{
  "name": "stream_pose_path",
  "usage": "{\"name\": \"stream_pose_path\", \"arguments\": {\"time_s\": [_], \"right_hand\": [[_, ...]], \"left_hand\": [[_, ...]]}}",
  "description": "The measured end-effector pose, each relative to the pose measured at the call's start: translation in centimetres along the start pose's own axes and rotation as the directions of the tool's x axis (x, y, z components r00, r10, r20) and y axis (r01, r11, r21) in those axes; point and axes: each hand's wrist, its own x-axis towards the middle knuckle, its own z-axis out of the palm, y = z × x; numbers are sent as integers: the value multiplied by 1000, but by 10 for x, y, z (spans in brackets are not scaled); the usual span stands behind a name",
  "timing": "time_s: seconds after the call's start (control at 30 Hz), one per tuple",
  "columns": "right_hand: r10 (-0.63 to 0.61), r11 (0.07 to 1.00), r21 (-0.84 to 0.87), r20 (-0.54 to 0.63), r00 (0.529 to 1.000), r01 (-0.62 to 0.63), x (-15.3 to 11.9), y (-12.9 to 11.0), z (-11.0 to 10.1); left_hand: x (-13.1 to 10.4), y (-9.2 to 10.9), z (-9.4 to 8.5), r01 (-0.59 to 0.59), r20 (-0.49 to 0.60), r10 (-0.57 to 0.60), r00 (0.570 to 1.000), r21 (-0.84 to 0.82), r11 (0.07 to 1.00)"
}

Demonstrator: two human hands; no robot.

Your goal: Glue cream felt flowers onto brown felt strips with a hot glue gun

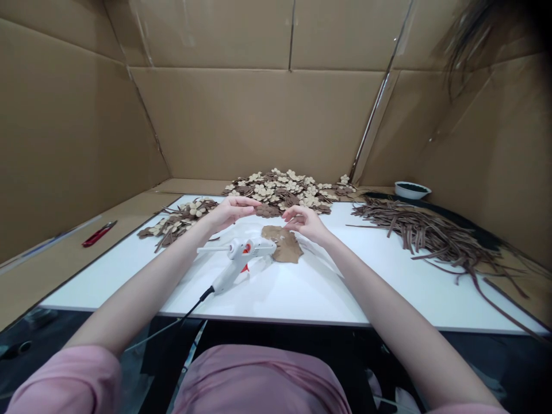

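My left hand (235, 212) is above the white board with its fingers stretched to the right and the thumb apart. Facing it, my right hand (305, 223) has loosely curved, parted fingers. Brown flower cutouts (268, 211) show in the gap between the two hands; whether any fingertip touches them I cannot tell. Below my right hand lies an irregular brown scrap (284, 247), leather-like, with whitish marks on it. A white hot glue gun (241, 261) with an orange trigger rests in front of me, its nozzle end beside the scrap.
Cream and brown flower cutouts (280, 187) are heaped at the back. A smaller pile (183, 221) is at left, near a red-handled cutter (100, 234). Brown strips (426, 230) and a white bowl (413, 191) stand at right. Cardboard walls (254, 121) enclose the board (302, 299).
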Motion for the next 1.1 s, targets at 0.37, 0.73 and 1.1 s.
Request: {"name": "stream_pose_path", "arguments": {"time_s": [0.37,0.73,1.1], "right_hand": [[73,985,-154,-71,995,-84,-4,-2,0],[14,1000,-24,-31,999,-14,-2,2,0],[-28,906,-406,-348,937,-124,10,24,-33]], "left_hand": [[1,-2,-1,5,8,-5,1000,-1,1000],[2,-5,-2,8,-21,-5,1000,129,992],[8,-18,-1,21,-66,-3,998,285,958]]}}
